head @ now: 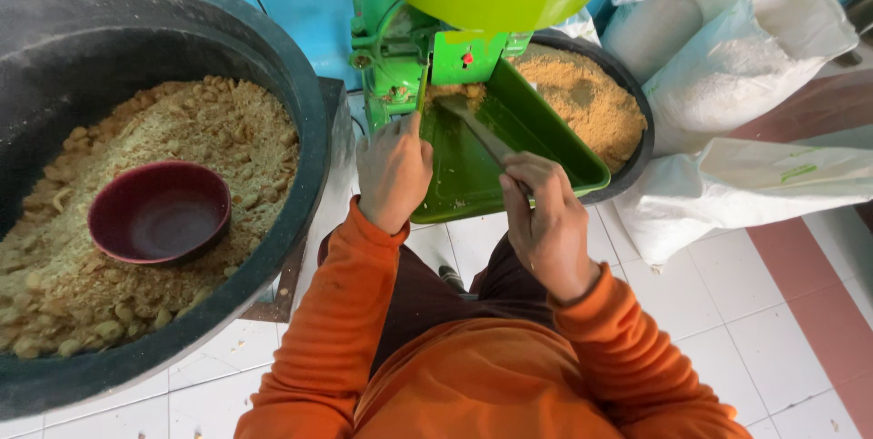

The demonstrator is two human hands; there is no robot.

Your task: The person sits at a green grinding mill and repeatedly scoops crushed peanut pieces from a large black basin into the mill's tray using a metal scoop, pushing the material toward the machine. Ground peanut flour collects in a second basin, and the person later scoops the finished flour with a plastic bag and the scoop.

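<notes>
Green grinding machine (427, 48) is standing at the top centre of the view, and both hands are working at its sloping outlet chute (482, 162). Going from the left, a big black tub (300, 94) is sitting on the white tiled floor (709, 312), holding a heap of coarse yellowish crumbs and chunks (182, 130), with a dark red bowl (159, 212) resting upright in the heap. Just right of the tub, the left hand (393, 171) is lying against the chute's left wall, fingers pointing up toward the machine's mouth; whether it is gripping the edge or only pressing on it, I cannot tell. A small clump of ground meal (464, 92) is sitting at the top of the chute. The right hand (546, 221) is closing its fingers around the handle end of a flat dark scraper (477, 128), whose blade is reaching up the chute toward that clump. Behind the chute's lower end, a second black tub (637, 157) is holding finer orange-brown meal (587, 98). Farther right, white sacks (727, 66) are leaning and lying on the floor. Orange sleeves (582, 339) are covering both arms at the bottom.
</notes>
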